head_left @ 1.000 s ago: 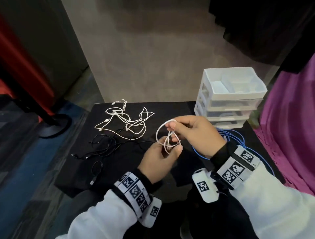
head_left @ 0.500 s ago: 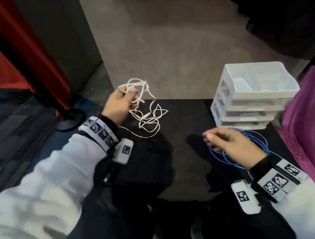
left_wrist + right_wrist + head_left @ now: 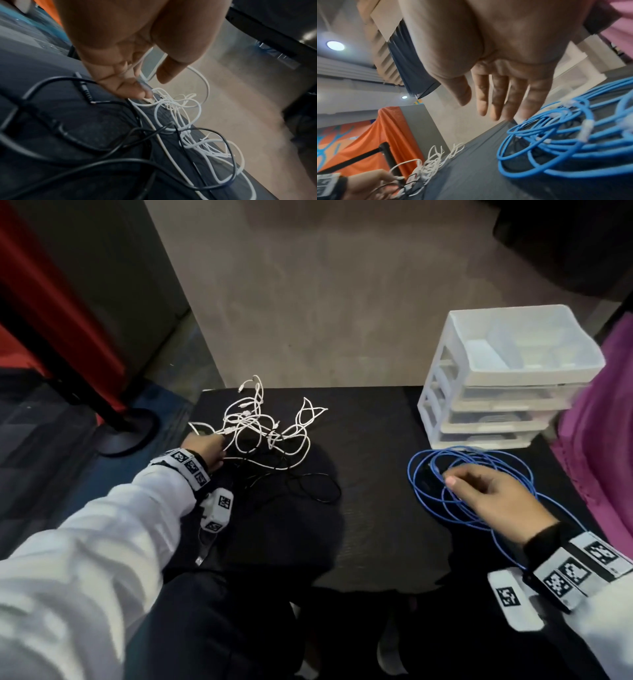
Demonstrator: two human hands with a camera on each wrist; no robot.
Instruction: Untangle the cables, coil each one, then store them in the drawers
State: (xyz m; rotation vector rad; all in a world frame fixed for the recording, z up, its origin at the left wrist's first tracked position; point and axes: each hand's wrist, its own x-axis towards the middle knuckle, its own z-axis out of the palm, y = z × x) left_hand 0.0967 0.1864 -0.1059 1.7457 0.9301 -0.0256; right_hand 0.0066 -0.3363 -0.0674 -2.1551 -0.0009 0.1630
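A tangle of white cables (image 3: 260, 426) lies at the back left of the black table (image 3: 376, 508), with thin black cables (image 3: 308, 487) under and in front of it. My left hand (image 3: 222, 440) is down at the tangle's left edge. In the left wrist view my left hand (image 3: 154, 86) has curled fingers pinching a white cable (image 3: 173, 106). Loose blue cable loops (image 3: 445, 463) lie in front of the white drawer unit (image 3: 496, 392). My right hand (image 3: 455, 477) hovers just above them with straight fingers (image 3: 481, 108), holding nothing.
The drawer unit stands at the back right; its drawers look pushed in and its top tray is open. A purple cloth (image 3: 599, 440) hangs at the right. A black stanchion base (image 3: 126, 433) and a red drape (image 3: 51, 302) are left of the table.
A second ago both hands held a small white coil. Then the left hand lifted the white tangle; now it is lowered onto the table. The right hand stays over the blue cable.
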